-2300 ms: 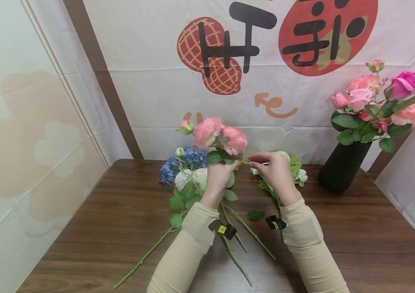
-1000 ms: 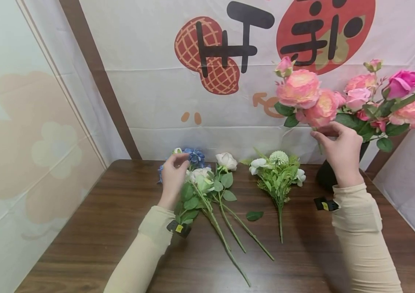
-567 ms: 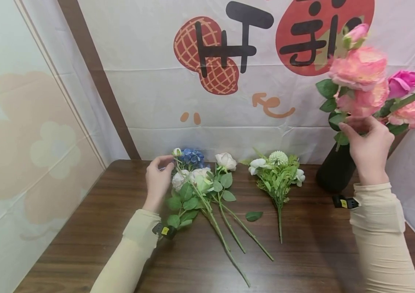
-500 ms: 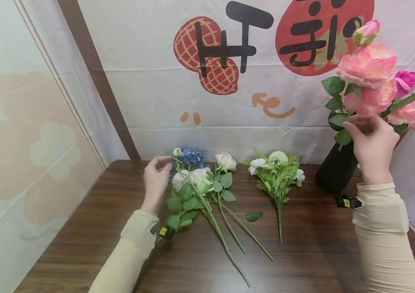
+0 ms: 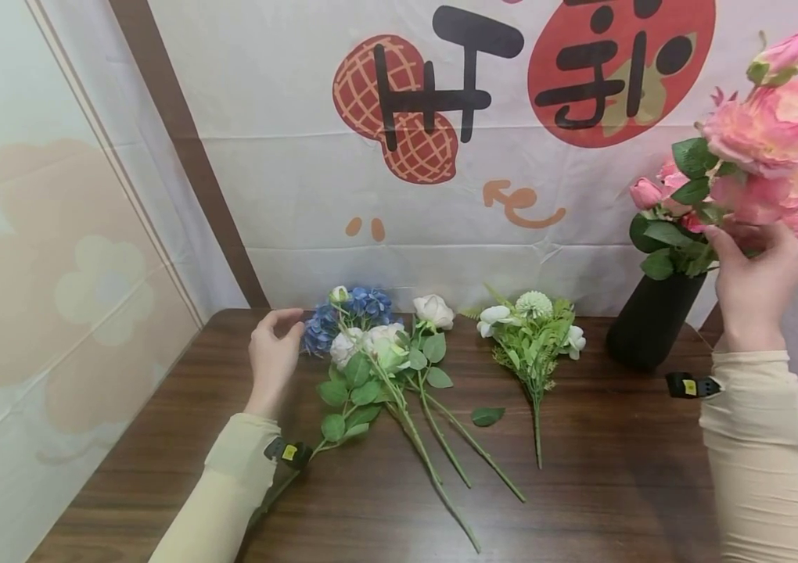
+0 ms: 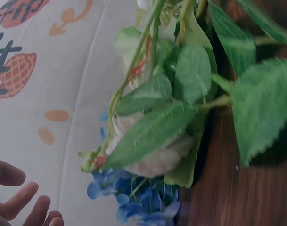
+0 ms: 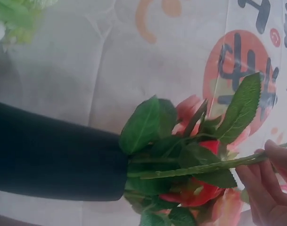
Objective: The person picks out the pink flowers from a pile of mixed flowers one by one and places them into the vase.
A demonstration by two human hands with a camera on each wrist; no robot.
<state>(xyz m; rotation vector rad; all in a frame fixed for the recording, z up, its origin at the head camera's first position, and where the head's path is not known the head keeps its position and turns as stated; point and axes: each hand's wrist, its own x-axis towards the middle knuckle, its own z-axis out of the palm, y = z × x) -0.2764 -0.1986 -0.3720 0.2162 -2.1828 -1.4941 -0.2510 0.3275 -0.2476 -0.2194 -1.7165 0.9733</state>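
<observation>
My right hand [image 5: 761, 285] pinches the green stem [image 7: 214, 166] of a pink peony spray [image 5: 772, 129] with large blooms and a bud. The stem's cut end appears close to the mouth of the dark vase [image 5: 652, 320]; whether it is inside cannot be told. Pink flowers and leaves [image 7: 138, 125] stand in that vase. My left hand [image 5: 275, 352], fingers loosely bent and holding nothing, hovers left of a blue hydrangea [image 5: 317, 330]. White roses [image 5: 386, 344] with green leaves lie in front of the hydrangea.
A bunch of greenery with white flowers [image 5: 536, 344] lies on the wooden table [image 5: 582, 500], left of the vase. One loose leaf [image 5: 487, 416] is near the middle. Several long stems [image 5: 434, 461] point toward the front. A printed cloth backdrop [image 5: 286, 195] hangs behind.
Both hands were together on the peony spray; my left let go and moved left and down. My right carried the spray rightward to the vase, lately shifting further right.
</observation>
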